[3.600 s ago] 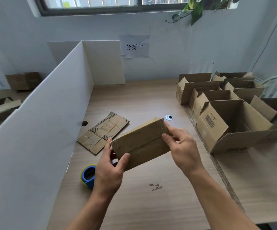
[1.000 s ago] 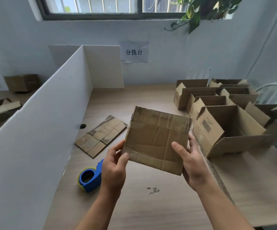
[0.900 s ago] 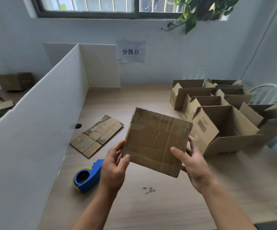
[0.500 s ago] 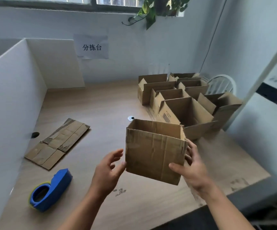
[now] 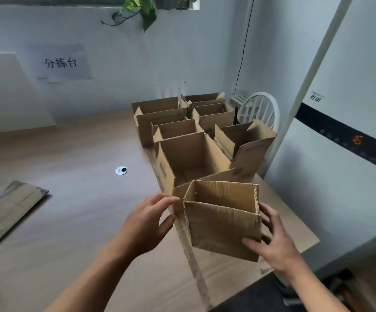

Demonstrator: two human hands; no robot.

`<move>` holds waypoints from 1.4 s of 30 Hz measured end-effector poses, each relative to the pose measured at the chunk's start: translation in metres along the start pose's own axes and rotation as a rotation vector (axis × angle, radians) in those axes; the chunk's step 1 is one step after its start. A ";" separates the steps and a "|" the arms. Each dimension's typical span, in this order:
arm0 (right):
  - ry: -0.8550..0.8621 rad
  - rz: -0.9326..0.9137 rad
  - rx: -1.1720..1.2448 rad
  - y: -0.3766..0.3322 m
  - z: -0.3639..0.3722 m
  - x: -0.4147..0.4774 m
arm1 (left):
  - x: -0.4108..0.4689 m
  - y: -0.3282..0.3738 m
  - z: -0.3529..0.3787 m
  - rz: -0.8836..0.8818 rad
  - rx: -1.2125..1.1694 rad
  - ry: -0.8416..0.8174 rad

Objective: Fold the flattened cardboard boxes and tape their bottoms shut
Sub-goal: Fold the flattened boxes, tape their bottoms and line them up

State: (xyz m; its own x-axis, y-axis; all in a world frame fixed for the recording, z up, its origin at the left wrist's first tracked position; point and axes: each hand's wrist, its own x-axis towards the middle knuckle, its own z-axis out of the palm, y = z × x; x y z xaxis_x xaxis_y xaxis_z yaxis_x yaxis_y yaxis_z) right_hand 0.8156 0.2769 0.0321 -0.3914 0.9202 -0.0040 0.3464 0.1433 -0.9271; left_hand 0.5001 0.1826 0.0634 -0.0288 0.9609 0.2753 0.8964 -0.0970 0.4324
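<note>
Box held in right grip, left grip beside.

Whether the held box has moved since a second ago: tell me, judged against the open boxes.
Yes. The held box has gone right: from left of the open boxes to just in front of the nearest one, in the right hand.
</note>
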 end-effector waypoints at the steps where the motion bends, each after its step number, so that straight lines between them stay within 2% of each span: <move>1: -0.019 0.008 -0.001 0.010 -0.020 0.009 | 0.013 0.011 0.010 0.020 0.033 0.012; 5: -0.055 0.048 -0.024 0.052 -0.093 0.051 | 0.068 0.050 0.048 0.119 0.176 -0.005; 8: -0.042 0.068 -0.043 0.081 -0.129 0.089 | 0.105 0.071 0.069 0.102 0.275 -0.051; 13: -0.142 0.040 -0.092 0.110 -0.145 0.157 | 0.151 0.092 0.091 0.063 0.322 -0.125; 16: -0.198 0.011 -0.150 0.132 -0.150 0.195 | 0.169 0.094 0.096 0.037 0.289 -0.121; 20: -0.218 0.067 -0.122 0.149 -0.154 0.227 | 0.176 0.092 0.104 -0.025 0.225 -0.079; 26: 0.000 0.227 -0.050 0.164 -0.136 0.244 | 0.168 0.088 0.109 -0.093 0.088 -0.043; 32: 0.102 0.344 -0.046 0.163 -0.127 0.236 | 0.152 0.087 0.105 -0.117 0.032 0.013; 36: 0.162 0.317 -0.119 0.148 -0.127 0.214 | 0.134 0.085 0.100 -0.125 0.015 0.024; 42: 0.386 0.197 -0.208 0.114 -0.117 0.159 | 0.087 0.075 0.079 -0.170 0.023 0.054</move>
State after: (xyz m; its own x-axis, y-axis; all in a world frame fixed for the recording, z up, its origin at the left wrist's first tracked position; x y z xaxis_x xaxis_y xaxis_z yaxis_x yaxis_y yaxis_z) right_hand 0.8927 0.4823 -0.0299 0.0302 0.9995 0.0036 0.5605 -0.0140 -0.8280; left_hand 0.6000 0.2798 0.0519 -0.2043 0.9475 0.2461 0.8863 0.0723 0.4575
